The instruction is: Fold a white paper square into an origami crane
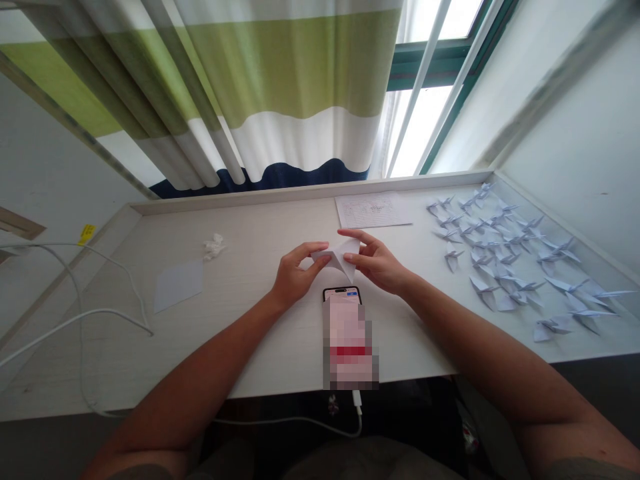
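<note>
Both of my hands hold a partly folded piece of pale paper (pixel 341 258) just above the white desk (pixel 250 267). My left hand (pixel 295 273) pinches its left corner with thumb and fingers closed on it. My right hand (pixel 377 262) grips its right side, index finger stretched along the top edge. The paper's point hangs down toward a phone (pixel 350 340) lying flat on the desk right below my hands.
Several folded paper cranes (pixel 505 257) cover the desk's right side. A printed sheet (pixel 373 210) lies at the back, a flat paper square (pixel 179 285) and a crumpled scrap (pixel 214 247) at the left. White cables (pixel 75 317) trail at the left and from the phone. Curtain and window stand behind.
</note>
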The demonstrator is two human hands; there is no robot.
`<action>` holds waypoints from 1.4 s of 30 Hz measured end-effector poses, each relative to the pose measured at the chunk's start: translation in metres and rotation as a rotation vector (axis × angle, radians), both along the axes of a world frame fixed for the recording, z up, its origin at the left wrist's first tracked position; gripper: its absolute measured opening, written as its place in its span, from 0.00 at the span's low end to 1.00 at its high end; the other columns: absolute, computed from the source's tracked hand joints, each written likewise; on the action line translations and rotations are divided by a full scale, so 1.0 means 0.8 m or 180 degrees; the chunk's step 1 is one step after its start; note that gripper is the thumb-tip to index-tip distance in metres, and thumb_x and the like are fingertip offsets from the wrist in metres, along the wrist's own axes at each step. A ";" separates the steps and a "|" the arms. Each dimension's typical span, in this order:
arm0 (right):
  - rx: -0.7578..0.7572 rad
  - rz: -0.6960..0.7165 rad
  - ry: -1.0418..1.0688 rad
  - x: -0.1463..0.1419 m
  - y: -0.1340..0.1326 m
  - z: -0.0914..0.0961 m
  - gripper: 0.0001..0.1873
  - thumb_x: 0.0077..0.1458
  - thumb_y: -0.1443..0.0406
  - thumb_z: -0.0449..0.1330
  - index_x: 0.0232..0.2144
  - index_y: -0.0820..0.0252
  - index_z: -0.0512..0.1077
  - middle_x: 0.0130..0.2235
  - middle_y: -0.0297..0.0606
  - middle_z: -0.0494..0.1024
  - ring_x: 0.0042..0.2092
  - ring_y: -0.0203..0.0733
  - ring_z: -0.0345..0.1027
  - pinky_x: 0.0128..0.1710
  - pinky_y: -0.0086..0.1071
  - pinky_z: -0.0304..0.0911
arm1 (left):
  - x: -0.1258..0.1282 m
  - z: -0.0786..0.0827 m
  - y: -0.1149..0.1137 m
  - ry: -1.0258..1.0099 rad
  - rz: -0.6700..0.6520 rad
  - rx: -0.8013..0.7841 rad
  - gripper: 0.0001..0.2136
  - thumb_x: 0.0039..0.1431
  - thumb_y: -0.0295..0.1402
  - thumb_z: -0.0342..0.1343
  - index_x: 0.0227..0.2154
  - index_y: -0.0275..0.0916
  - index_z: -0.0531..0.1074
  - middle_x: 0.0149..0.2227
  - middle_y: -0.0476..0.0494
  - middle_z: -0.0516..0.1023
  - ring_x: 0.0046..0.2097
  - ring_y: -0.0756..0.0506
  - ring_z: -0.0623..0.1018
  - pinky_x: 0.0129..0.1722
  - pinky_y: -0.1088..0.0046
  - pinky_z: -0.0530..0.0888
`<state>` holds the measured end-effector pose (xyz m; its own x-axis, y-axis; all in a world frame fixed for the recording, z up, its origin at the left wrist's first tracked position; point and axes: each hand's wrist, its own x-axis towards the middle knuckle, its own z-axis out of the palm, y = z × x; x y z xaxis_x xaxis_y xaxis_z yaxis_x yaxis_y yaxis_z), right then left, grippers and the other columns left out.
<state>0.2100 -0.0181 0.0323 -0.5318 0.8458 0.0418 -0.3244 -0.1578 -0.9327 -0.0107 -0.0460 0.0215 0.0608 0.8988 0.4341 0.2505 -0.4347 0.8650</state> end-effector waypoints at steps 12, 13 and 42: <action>0.0051 -0.0268 0.0048 -0.004 0.006 -0.006 0.24 0.48 0.59 0.80 0.46 0.54 0.81 0.40 0.36 0.84 0.40 0.40 0.78 0.42 0.37 0.77 | 0.003 -0.006 0.008 -0.1036 -0.0234 -0.0461 0.19 0.55 0.44 0.74 0.46 0.43 0.81 0.60 0.37 0.79 0.49 0.42 0.83 0.48 0.64 0.80; 0.0034 -0.0261 0.0080 -0.004 0.006 -0.005 0.23 0.48 0.60 0.80 0.46 0.54 0.81 0.41 0.36 0.84 0.41 0.40 0.78 0.42 0.37 0.77 | 0.003 -0.006 0.009 -0.1091 -0.0189 -0.0522 0.22 0.53 0.44 0.75 0.48 0.44 0.80 0.61 0.37 0.77 0.48 0.43 0.83 0.46 0.66 0.81; 0.0283 -0.0443 -0.0202 0.002 0.012 -0.016 0.19 0.49 0.57 0.79 0.43 0.54 0.84 0.38 0.36 0.86 0.38 0.40 0.78 0.44 0.39 0.75 | -0.002 0.005 0.007 -0.1194 -0.0599 -0.1260 0.17 0.48 0.40 0.78 0.41 0.41 0.87 0.35 0.45 0.86 0.35 0.46 0.82 0.36 0.69 0.80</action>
<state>0.2114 -0.0083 0.0197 -0.4139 0.9059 0.0899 -0.2774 -0.0314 -0.9602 -0.0125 -0.0406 0.0251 0.1421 0.9858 0.0894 -0.1553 -0.0670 0.9856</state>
